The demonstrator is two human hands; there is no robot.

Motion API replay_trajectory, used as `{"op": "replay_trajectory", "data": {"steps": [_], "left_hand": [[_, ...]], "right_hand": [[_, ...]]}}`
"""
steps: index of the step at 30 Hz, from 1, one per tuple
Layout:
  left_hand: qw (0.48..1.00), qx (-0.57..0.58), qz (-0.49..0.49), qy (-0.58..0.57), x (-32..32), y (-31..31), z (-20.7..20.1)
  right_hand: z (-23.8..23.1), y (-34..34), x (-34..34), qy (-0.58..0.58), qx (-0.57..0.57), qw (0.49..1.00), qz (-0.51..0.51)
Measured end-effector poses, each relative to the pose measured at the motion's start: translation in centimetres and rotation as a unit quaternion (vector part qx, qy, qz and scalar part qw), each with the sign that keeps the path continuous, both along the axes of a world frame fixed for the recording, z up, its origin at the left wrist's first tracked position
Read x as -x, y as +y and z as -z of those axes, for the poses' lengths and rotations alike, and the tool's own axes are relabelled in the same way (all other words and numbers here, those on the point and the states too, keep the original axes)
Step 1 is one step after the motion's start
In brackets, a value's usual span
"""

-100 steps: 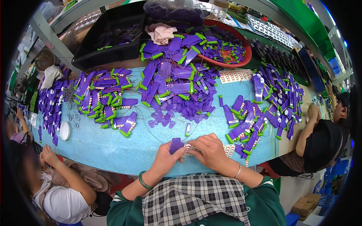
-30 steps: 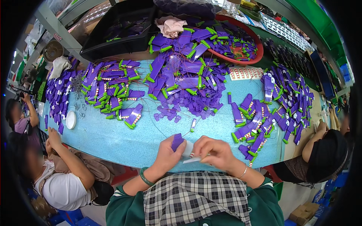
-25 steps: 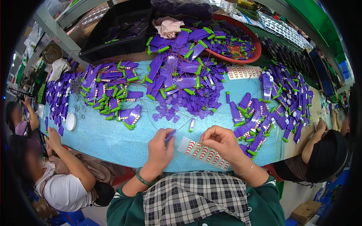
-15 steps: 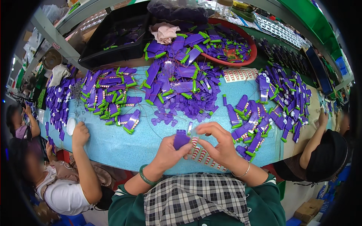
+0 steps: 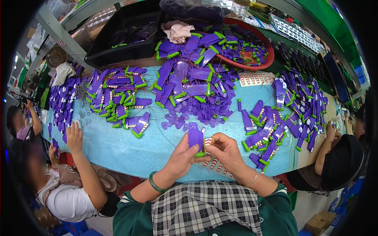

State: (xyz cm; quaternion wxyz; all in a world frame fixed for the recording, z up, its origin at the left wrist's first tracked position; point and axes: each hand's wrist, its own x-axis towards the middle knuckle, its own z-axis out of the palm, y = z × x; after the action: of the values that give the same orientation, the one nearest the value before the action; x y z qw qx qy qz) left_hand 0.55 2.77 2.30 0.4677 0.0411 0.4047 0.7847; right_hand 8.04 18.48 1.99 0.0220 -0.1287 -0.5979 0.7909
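My left hand (image 5: 176, 160) is closed around a flat purple plastic part (image 5: 195, 136) with a bright green end, held upright over the near edge of the table. My right hand (image 5: 229, 154) pinches a small red-and-white striped sticker (image 5: 208, 143) against the right side of that part. Whether the sticker is stuck down, I cannot tell. Under my right hand lies a sticker sheet (image 5: 215, 165) with rows of red-and-white marks, partly covered by my fingers. A heap of purple and green parts (image 5: 189, 94) with thin wires spreads just beyond my hands.
More purple parts lie in piles at left (image 5: 118, 94) and right (image 5: 265, 129). A red basin (image 5: 271, 59) and black tray (image 5: 92, 59) stand at the back. Another sticker sheet (image 5: 256, 79) lies beyond. Co-workers sit on both sides; one person's hand (image 5: 74, 137) reaches in from the left.
My right fingers have come down with the sticker to the purple part's side. My left hand has turned and raised the part, showing its green end. The left co-worker's hand has shifted left and opened.
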Motion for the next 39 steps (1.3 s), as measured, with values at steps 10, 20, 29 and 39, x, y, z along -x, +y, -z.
{"op": "replay_trajectory", "data": {"steps": [10, 20, 29, 39], "left_hand": [[0.998, -0.048, 0.023, -0.035, -0.2, 0.2, 0.4], [0.998, -0.052, 0.014, -0.022, -0.3, 0.3, 0.7], [0.980, 0.062, 0.043, 0.184, -0.2, 0.4, 1.2], [0.981, 0.025, 0.066, 0.182, -0.6, 0.1, 0.4]], "right_hand": [[0.2, -0.4, 0.4, -0.013, -0.019, 0.999, 0.033], [0.5, -0.8, 0.5, 0.027, -0.108, 0.991, 0.072], [0.4, -0.6, 0.3, 0.046, -0.173, 0.981, 0.072], [-0.9, 0.0, 0.5, 0.156, -0.388, 0.902, 0.106]]}}
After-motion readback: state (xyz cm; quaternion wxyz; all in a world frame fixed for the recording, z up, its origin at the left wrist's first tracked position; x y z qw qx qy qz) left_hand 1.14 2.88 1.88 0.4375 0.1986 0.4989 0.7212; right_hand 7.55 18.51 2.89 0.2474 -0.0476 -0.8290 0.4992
